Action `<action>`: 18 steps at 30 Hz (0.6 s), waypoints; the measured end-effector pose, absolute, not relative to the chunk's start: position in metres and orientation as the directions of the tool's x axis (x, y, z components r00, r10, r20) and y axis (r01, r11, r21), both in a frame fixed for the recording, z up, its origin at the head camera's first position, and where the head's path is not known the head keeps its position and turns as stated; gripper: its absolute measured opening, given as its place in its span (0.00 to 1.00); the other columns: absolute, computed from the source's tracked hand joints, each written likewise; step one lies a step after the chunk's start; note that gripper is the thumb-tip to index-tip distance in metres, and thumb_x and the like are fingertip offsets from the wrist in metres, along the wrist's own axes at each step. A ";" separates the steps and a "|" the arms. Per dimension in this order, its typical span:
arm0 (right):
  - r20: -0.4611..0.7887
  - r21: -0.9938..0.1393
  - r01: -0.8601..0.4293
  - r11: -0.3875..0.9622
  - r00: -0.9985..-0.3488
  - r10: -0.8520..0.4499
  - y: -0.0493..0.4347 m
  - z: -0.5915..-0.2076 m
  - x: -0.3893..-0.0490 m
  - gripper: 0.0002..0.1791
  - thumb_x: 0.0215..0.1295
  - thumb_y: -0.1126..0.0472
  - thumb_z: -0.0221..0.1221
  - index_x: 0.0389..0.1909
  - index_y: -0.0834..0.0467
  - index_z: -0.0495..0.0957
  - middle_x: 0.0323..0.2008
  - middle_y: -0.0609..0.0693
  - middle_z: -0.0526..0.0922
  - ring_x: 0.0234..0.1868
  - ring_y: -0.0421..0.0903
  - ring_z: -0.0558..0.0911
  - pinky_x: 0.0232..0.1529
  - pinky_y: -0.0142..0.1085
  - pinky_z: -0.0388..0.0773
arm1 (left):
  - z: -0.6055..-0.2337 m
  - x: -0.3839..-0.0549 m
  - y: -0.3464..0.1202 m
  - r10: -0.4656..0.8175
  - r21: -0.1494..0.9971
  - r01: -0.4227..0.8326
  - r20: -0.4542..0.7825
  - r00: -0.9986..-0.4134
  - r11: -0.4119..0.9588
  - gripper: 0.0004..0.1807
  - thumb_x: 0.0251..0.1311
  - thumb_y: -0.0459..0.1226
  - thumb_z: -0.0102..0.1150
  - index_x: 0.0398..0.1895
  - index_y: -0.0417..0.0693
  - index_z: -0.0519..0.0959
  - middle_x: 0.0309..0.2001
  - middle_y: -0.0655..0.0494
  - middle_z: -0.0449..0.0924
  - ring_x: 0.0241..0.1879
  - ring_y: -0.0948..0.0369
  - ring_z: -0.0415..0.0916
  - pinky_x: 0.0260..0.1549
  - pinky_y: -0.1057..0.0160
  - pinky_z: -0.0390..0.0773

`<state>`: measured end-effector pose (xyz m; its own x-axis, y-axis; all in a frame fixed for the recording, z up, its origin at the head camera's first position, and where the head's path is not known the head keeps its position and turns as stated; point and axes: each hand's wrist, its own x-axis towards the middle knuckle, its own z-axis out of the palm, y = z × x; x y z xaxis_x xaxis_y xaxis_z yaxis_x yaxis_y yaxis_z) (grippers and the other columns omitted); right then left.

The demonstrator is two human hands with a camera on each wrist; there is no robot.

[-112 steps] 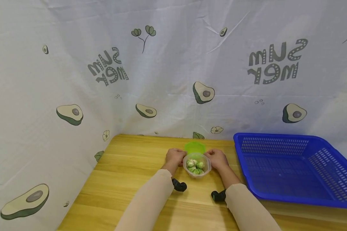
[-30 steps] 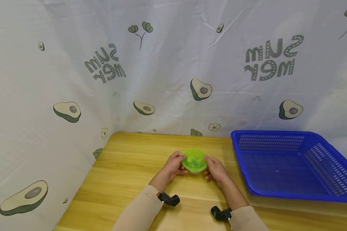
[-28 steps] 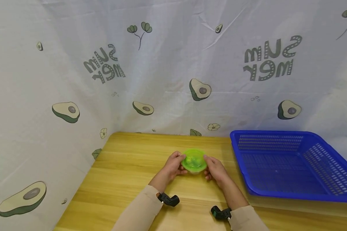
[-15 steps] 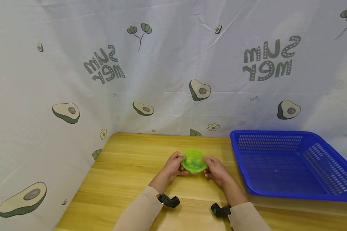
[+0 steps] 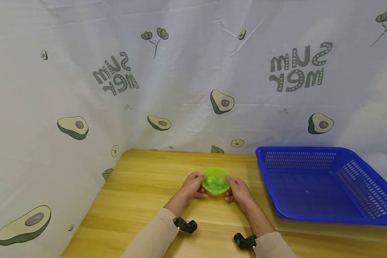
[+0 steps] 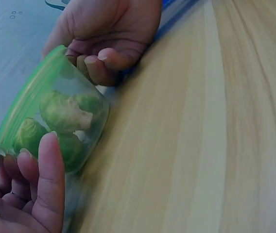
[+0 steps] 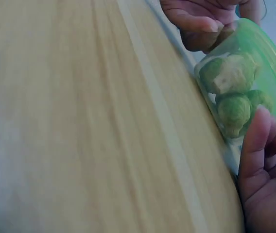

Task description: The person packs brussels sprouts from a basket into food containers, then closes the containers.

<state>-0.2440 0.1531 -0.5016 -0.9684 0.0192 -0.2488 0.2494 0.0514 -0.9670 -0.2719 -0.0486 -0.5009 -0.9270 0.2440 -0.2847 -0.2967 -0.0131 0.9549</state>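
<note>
A small clear plastic container (image 7: pixel 211 104) with a green lid (image 5: pixel 215 180) on top is held between both hands in the head view. Several Brussels sprouts (image 6: pixel 62 111) show through its clear wall. On the left side, the left hand (image 5: pixel 192 185) grips it, thumb at the lid's edge and other fingers lower, by the wall. Opposite, the right hand (image 5: pixel 239 191) grips the lid's right edge in the same way. Both wrist views show fingertips against the container's side. Whether its base touches the table cannot be told.
A blue perforated plastic basket (image 5: pixel 271 200) stands to the right on the wooden table (image 5: pixel 142 186). Behind and to the left hangs a white curtain (image 5: pixel 187 71) printed with avocados. A black camera is strapped to each wrist.
Earlier the green lid lay behind the uncovered container, with a hand on either side; now it sits on top and both hands grip the rim. Over the last second almost nothing has moved.
</note>
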 end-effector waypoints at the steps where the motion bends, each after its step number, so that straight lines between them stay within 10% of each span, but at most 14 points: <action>1: -0.245 -0.967 0.247 0.059 -0.969 0.034 0.152 -0.502 -0.243 0.23 0.81 0.45 0.47 0.35 0.61 0.71 0.24 0.49 0.68 0.26 0.44 0.76 0.26 0.34 0.82 | -0.501 -0.272 -0.050 0.245 0.955 -0.295 -0.286 -0.926 0.001 0.14 0.75 0.45 0.53 0.31 0.51 0.66 0.23 0.55 0.67 0.22 0.62 0.68 0.22 0.64 0.83; 10: -0.101 -0.854 0.183 0.487 -0.977 0.189 0.148 -0.481 -0.227 0.30 0.80 0.37 0.41 0.52 0.64 0.63 0.38 0.58 0.71 0.32 0.48 0.77 0.34 0.37 0.74 | -0.493 -0.269 -0.071 0.236 0.965 -0.215 -0.246 -0.940 0.149 0.26 0.70 0.62 0.53 0.35 0.49 0.68 0.25 0.55 0.69 0.20 0.60 0.68 0.19 0.62 0.81; 18: 0.047 -0.702 0.002 0.713 -0.998 0.049 0.169 -0.397 -0.204 0.32 0.79 0.38 0.44 0.61 0.64 0.66 0.51 0.63 0.72 0.45 0.56 0.77 0.39 0.44 0.74 | -0.456 -0.283 -0.107 0.202 0.694 0.174 0.042 -0.979 0.698 0.23 0.74 0.60 0.49 0.42 0.49 0.74 0.27 0.55 0.73 0.24 0.59 0.68 0.26 0.61 0.69</action>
